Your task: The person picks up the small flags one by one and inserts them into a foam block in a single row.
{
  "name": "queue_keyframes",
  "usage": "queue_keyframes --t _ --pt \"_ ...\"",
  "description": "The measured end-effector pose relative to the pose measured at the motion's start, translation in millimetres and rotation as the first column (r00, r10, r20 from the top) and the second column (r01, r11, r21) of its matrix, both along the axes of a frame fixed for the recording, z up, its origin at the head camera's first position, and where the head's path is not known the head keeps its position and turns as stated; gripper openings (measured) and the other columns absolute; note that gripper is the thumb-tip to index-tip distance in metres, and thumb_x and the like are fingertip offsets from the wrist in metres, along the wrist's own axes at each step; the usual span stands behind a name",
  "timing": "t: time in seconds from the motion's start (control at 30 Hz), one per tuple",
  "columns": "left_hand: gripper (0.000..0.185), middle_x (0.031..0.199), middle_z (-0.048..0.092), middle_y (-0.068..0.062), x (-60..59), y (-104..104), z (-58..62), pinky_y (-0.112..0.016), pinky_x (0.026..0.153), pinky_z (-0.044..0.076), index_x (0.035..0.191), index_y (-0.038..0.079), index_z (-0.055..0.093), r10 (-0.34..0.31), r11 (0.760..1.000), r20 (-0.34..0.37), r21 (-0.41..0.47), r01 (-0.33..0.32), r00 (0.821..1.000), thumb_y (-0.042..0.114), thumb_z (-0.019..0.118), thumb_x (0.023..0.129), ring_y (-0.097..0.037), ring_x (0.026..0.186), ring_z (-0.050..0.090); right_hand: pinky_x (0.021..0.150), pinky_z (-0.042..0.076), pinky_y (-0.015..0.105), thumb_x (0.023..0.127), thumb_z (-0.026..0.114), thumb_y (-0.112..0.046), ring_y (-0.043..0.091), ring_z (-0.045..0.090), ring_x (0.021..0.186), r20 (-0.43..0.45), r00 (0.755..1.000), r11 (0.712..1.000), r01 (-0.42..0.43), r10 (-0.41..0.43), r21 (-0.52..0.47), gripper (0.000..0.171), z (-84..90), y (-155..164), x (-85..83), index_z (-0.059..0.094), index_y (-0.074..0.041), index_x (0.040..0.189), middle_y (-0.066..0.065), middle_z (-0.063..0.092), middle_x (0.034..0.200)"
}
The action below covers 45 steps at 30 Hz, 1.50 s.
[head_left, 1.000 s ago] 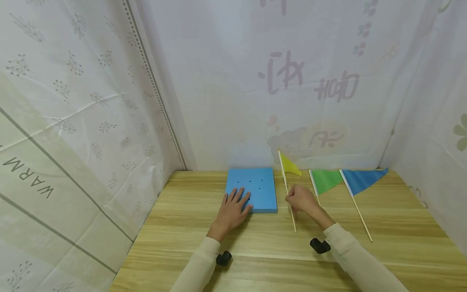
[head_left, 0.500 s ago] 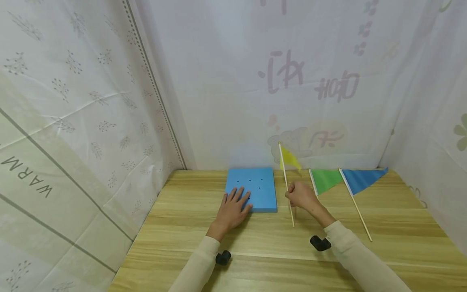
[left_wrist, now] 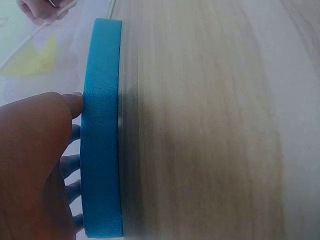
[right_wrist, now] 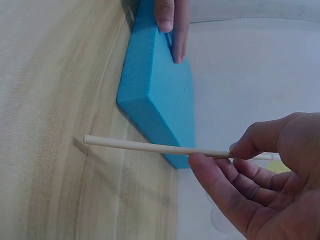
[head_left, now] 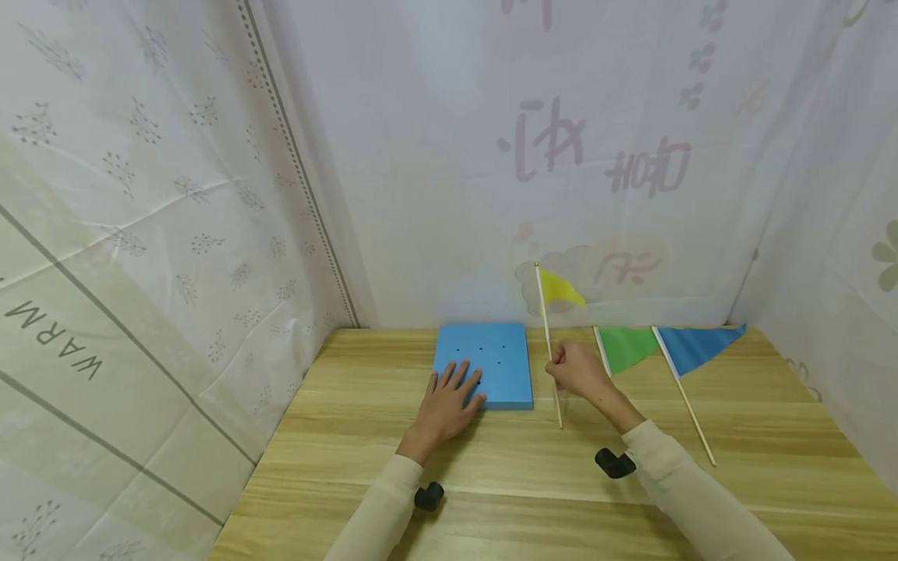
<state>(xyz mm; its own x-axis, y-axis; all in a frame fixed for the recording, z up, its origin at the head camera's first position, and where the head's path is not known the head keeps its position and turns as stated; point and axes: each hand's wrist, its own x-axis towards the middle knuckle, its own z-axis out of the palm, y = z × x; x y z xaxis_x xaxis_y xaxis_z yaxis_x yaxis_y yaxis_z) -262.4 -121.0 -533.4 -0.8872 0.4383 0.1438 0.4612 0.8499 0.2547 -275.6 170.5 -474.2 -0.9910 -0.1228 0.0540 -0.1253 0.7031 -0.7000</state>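
A square blue foam block with several small holes lies on the wooden table. My left hand rests flat on its near left corner, fingers straight; the left wrist view shows the block's edge beside my palm. My right hand pinches the thin wooden stick of a yellow flag, held nearly upright just right of the block. In the right wrist view the stick passes between thumb and fingers in front of the blue block.
A green flag and a blue flag lie flat on the table to the right, sticks pointing toward me. Patterned white curtains close in the left, back and right sides. Bare tabletop lies in front of the block.
My right hand has lifted the yellow flag higher and tipped its stick more upright, drawing its lower end slightly toward the block. The left hand has stayed on the block.
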Motion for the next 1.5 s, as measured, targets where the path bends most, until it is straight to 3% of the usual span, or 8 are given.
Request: queue_keyframes --t 0.37,0.6,0.8,1.13,1.37,1.5 --pt "0.059 0.175 0.033 -0.013 -0.1 0 1.5 -0.067 0.131 0.02 0.165 0.017 0.044 0.017 1.0 0.034 -0.018 -0.017 0.999 0.045 0.049 0.113 -0.041 0.163 0.026 0.056 0.054 0.029 0.098 0.064 -0.007 0.017 0.073 0.066 -0.039 0.999 1.0 -0.003 0.002 -0.024 0.008 11.9 -3 -5.3 0.061 -0.004 0.092 0.01 0.069 0.084" --pt "0.059 0.175 0.033 -0.013 -0.9 -1 1.4 -0.067 0.131 0.02 0.165 0.017 0.043 0.011 1.0 0.027 -0.023 -0.01 1.0 0.045 0.049 0.113 -0.041 0.163 0.026 0.055 0.049 0.03 0.1 0.064 -0.011 0.016 0.071 0.066 -0.062 0.998 1.0 -0.012 0.012 -0.005 0.01 16.2 -5 -9.0 0.059 -0.006 0.093 0.009 0.069 0.084" --pt "0.06 0.175 0.032 -0.013 -1.6 -2 -1.4 -0.067 0.131 0.019 0.166 0.018 0.042 0.003 1.0 0.025 -0.01 -0.003 1.0 0.046 0.048 0.113 -0.041 0.163 0.025 0.053 0.045 0.031 0.1 0.064 -0.012 0.015 0.068 0.065 -0.091 0.996 1.0 -0.019 0.018 -0.009 0.01 19.0 -8 -12.2 0.059 -0.007 0.094 0.008 0.07 0.083" --pt "0.06 0.177 0.029 -0.011 -4.5 -4 -12.4 -0.067 0.132 0.017 0.167 0.02 0.04 -0.001 1.0 0.009 0.002 0.001 1.0 0.048 0.045 0.114 -0.04 0.165 0.021 0.056 0.05 0.03 0.101 0.068 -0.014 0.015 0.073 0.069 -0.13 0.991 1.0 -0.014 0.013 -0.007 0.01 27.6 -14 -15.8 0.063 -0.007 0.097 0.01 0.073 0.091" --pt "0.059 0.175 0.033 -0.013 -0.5 -2 -1.4 -0.068 0.131 0.019 0.165 0.017 0.044 0.002 1.0 0.023 0.014 -0.002 1.0 0.044 0.05 0.113 -0.042 0.163 0.025 0.055 0.048 0.029 0.099 0.065 -0.009 0.016 0.071 0.065 -0.169 0.985 1.0 -0.023 0.021 -0.008 0.008 32.9 -18 -22.5 0.061 -0.007 0.093 0.011 0.074 0.086" --pt "0.06 0.175 0.031 -0.013 -1.8 -2 -5.4 -0.067 0.131 0.018 0.166 0.018 0.042 0.003 1.0 0.011 0.004 -0.003 1.0 0.045 0.049 0.113 -0.042 0.164 0.024 0.056 0.047 0.03 0.1 0.066 -0.01 0.016 0.069 0.064 -0.195 0.98 1.0 -0.027 0.024 -0.014 0.01 34.6 -21 -25.7 0.061 -0.007 0.092 0.011 0.074 0.086"
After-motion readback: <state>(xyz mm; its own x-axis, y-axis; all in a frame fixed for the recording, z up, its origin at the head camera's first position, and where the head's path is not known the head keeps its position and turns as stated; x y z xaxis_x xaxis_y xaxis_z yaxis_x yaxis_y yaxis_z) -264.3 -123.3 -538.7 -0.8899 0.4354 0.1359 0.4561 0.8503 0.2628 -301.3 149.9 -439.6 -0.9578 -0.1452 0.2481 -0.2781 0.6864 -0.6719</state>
